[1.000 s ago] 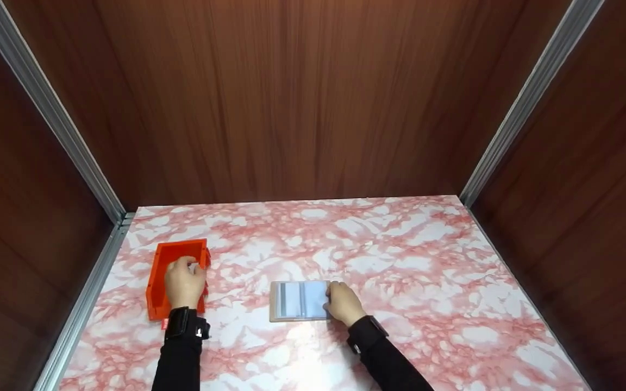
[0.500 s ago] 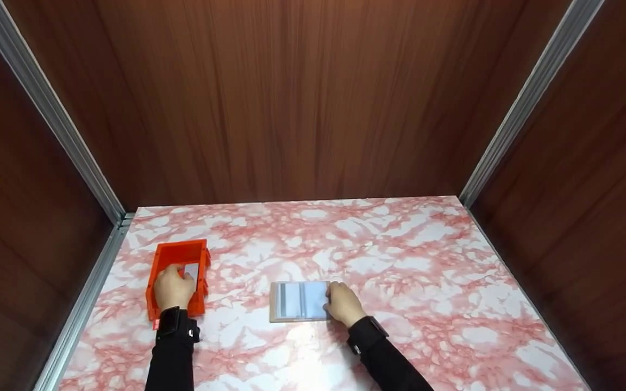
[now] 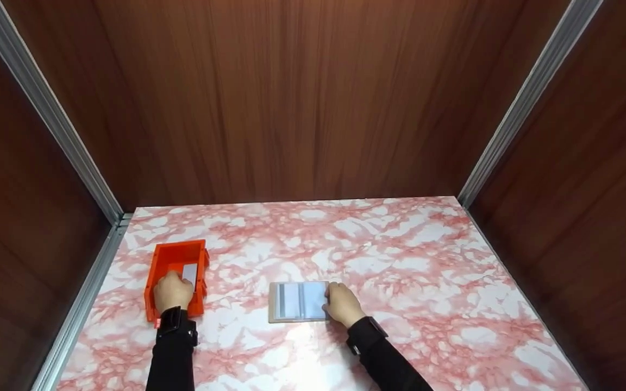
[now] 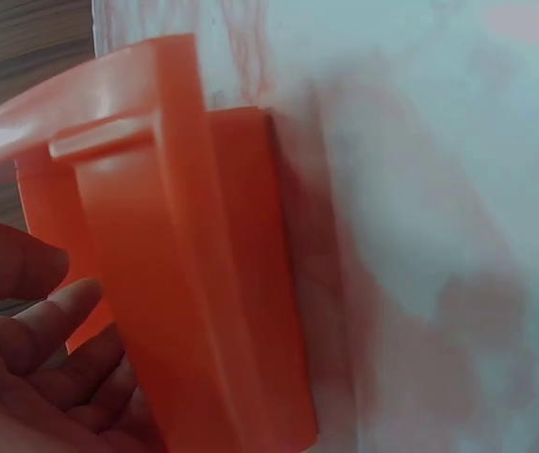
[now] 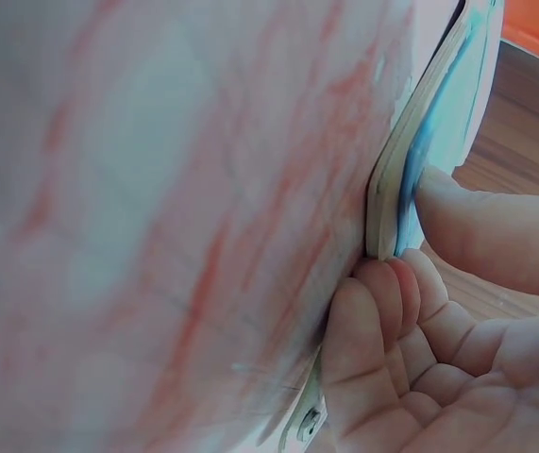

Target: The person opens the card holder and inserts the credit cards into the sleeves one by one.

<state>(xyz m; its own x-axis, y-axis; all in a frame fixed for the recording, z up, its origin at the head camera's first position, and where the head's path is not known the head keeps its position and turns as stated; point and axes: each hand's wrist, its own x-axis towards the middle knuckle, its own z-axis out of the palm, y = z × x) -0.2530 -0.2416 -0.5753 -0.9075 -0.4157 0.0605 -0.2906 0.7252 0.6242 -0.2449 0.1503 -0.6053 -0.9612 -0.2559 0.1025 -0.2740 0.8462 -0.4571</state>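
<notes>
My left hand (image 3: 173, 292) is inside an orange plastic bin (image 3: 203, 251) at the table's left. Its fingers (image 4: 38, 330) are loosely bent, with a gap to the thumb and nothing seen between them. Beside the hand in the bin lies a pale flat rectangular piece (image 3: 189, 272), partly hidden by it. Near the table's middle, my right hand (image 3: 343, 305) grips the right edge of a flat wooden-edged board (image 3: 291, 300) with pale blue panels. In the right wrist view the thumb (image 5: 486, 231) presses on the board's blue face, while the fingers (image 5: 354, 326) curl at its wooden edge.
The table (image 3: 400, 250) has a red-and-white marbled top. Dark wood-patterned panels (image 3: 313, 108) stand at the back and both sides, with metal rails (image 3: 530, 103) at the corners.
My left hand has moved left and toward me within the bin, and the pale piece shows beside it. The right hand and the board stay where they were.
</notes>
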